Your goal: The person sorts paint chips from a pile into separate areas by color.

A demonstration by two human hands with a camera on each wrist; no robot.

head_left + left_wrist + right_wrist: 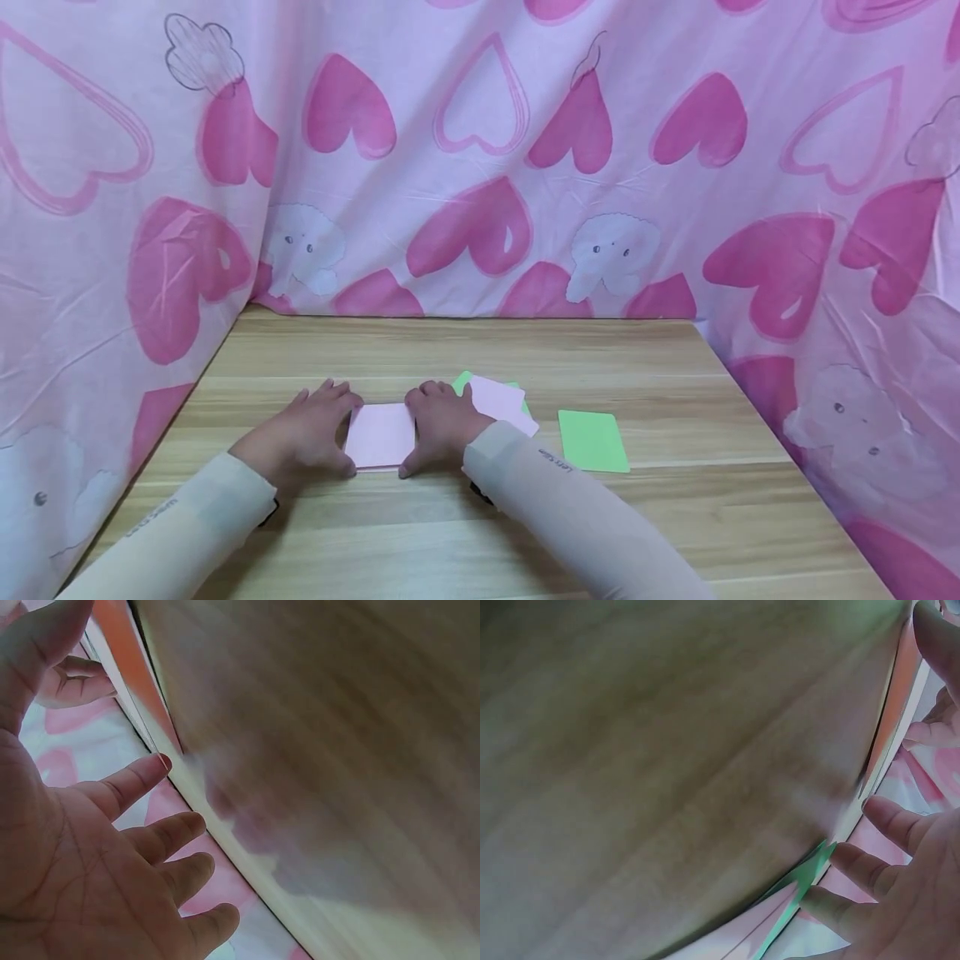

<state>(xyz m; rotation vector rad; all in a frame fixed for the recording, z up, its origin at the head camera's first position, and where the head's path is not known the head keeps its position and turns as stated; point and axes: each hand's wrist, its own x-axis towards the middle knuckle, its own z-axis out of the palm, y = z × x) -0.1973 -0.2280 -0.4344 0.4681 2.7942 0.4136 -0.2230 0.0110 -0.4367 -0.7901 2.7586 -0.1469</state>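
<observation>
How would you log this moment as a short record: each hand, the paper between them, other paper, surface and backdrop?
left hand: at the left edge of the pink stack, fingers extended
right hand: at the stack's right edge, fingers extended
paper between hands: the pink stack, squarish, lying flat
paper beside right hand: pink paper overlapping green paper
paper farthest right: green square, lying apart; number of sheets unclear
surface: wood-grain table
backdrop: pink cloth with hearts

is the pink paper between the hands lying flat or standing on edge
Lying flat. In the head view, the pink paper rests broad side up on the table, between left hand and right hand.
</observation>
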